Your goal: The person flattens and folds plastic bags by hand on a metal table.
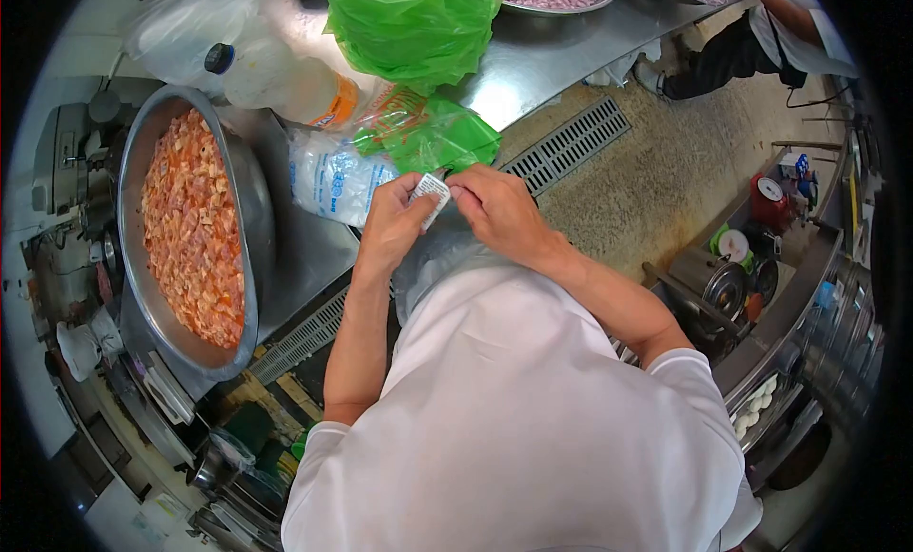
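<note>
A small white packet with dark print point(434, 199) is held in front of my body, over the near edge of the steel table. My left hand point(392, 221) is closed on it, with the thumb across its face. My right hand point(499, 210) is curled with its fingertips pinched at the packet's upper right edge; exactly what they grip there is partly hidden. Just beyond my hands lie a green plastic bag point(447, 138) and a clear plastic bag with blue print point(333, 176).
At left stands a large steel bowl point(257, 267) of chopped, orange-coated meat point(193, 229). A capped plastic bottle point(276, 72) lies beside a bulging green bag point(409, 24) on the steel table point(523, 62). Another person point(751, 43) is at the far right, past a floor drain point(568, 145).
</note>
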### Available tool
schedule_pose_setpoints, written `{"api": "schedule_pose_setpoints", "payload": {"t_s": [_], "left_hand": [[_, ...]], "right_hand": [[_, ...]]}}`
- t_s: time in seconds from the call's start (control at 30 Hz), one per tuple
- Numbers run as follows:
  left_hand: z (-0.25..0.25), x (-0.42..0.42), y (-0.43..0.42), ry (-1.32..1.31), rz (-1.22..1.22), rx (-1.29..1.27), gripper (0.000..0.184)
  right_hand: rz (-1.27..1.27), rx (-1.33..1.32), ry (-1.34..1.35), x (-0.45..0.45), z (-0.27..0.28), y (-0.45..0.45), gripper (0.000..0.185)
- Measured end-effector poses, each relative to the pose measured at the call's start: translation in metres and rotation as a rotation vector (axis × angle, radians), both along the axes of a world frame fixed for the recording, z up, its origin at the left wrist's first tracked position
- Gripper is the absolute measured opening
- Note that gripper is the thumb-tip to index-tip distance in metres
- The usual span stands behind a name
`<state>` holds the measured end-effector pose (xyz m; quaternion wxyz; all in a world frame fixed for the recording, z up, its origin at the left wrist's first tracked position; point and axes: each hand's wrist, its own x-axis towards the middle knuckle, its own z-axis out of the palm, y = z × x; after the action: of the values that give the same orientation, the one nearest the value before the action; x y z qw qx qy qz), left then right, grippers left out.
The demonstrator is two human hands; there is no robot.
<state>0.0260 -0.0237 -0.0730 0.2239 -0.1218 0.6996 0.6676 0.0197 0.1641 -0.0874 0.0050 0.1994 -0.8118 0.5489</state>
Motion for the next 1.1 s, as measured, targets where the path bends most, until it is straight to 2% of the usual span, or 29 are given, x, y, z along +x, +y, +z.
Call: {"api": "schedule_pose_setpoints", "payload": {"t_s": [0.1, 0.2, 0.4, 0.5, 0.7, 0.8, 1.1], "left_hand": [[-0.001, 0.001, -0.001, 0.018, -0.031, -0.06, 0.016], [0.002, 0.003, 0.0, 0.018, -0.026, -0.038, 0.014], [-0.001, 0.005, -0.004, 0.054, -0.097, -0.063, 0.014], [-0.001, 0.006, -0.005, 0.057, -0.112, -0.051, 0.014], [0.001, 0.006, -0.004, 0.072, -0.114, -0.061, 0.017], [0.0, 0.006, -0.005, 0.117, -0.142, -0.071, 0.018], [0.0, 0.002, -0.014, 0.073, -0.263, -0.279, 0.02]], "right_hand": [[-0.022, -0.016, 0.0, -0.001, -0.001, -0.001, 0.013], [0.016, -0.07, -0.154, 0.0, 0.01, 0.002, 0.014], [0.027, -0.042, -0.195, -0.002, 0.013, 0.005, 0.011], [0.016, -0.054, -0.114, -0.002, 0.01, 0.005, 0.01], [0.107, -0.016, -0.262, -0.003, 0.015, 0.01, 0.015], [0.097, -0.06, -0.207, -0.002, 0.009, 0.007, 0.015], [0.177, -0.122, -0.621, -0.016, -0.003, 0.019, 0.013]]}}
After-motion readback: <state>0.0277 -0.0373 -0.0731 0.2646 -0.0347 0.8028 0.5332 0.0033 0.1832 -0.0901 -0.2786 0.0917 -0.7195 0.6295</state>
